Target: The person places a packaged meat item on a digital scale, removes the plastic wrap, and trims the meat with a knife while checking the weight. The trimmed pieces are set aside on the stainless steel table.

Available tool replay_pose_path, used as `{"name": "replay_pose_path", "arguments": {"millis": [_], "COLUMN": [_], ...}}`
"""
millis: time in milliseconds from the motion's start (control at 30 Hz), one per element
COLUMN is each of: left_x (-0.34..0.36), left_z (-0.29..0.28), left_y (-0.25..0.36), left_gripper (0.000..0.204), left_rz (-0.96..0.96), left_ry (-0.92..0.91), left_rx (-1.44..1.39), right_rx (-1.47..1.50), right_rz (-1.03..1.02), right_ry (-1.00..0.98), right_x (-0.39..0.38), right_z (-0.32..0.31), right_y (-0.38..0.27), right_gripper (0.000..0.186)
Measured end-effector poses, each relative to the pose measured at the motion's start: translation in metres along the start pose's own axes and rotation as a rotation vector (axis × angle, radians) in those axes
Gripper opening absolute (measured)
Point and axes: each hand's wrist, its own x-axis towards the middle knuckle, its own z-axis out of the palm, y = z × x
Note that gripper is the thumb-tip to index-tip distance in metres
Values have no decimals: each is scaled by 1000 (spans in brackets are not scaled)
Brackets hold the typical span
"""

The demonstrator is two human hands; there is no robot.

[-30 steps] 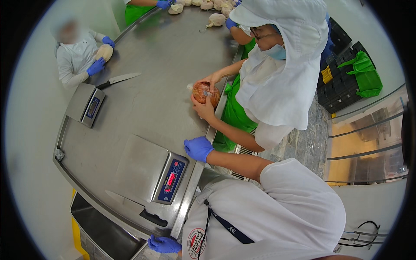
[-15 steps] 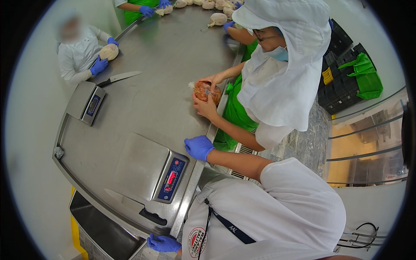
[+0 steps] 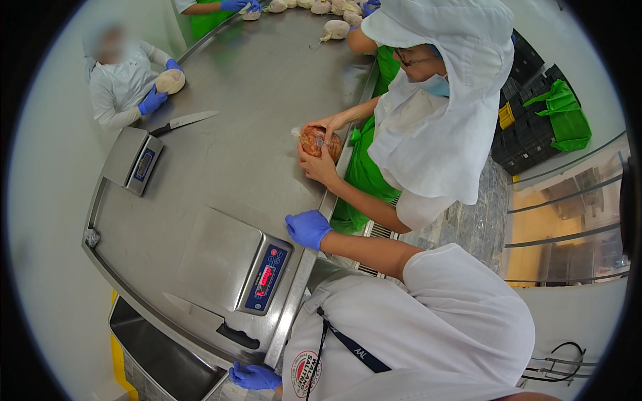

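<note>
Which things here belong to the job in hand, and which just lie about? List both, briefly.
In hand:
- right hand on the table rim
- near scale beside it
- left hand at the table's corner

Lying about, or with others:
- near knife
- far scale
- far knife
- brown lump, in a co-worker's hands
- pale lumps

Scale (image 3: 231, 267) on table (image 3: 267, 120), knife (image 3: 184, 121) behind.

Bright, even overhead light; soft glare on steel, fisheye-bent, dark-rimmed edges.
</note>
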Motion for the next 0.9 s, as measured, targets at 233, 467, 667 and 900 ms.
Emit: {"name": "replay_pose_path", "arguments": {"millis": [233,467,667,900], "left_x": [-3,0,-1,0], "left_z": [9,5,3,0], "left_y": [-15,-2,-1,8], "left_gripper": [21,22,23,23], "left_rz": [78,2,-64,-78], "left_ry": [50,-5,-51,-46], "left_rx": [-35,6,3,8], "right_rx": [1,20,11,-2], "right_rz": [6,14,7,2], "right_ry": [5,30,23,32], "right_x": [-1,-1,-1,-2], "right_z": [-2,1,0,2], "right_y": [0,1,1,2], "right_gripper": [22,21,20,21]}}
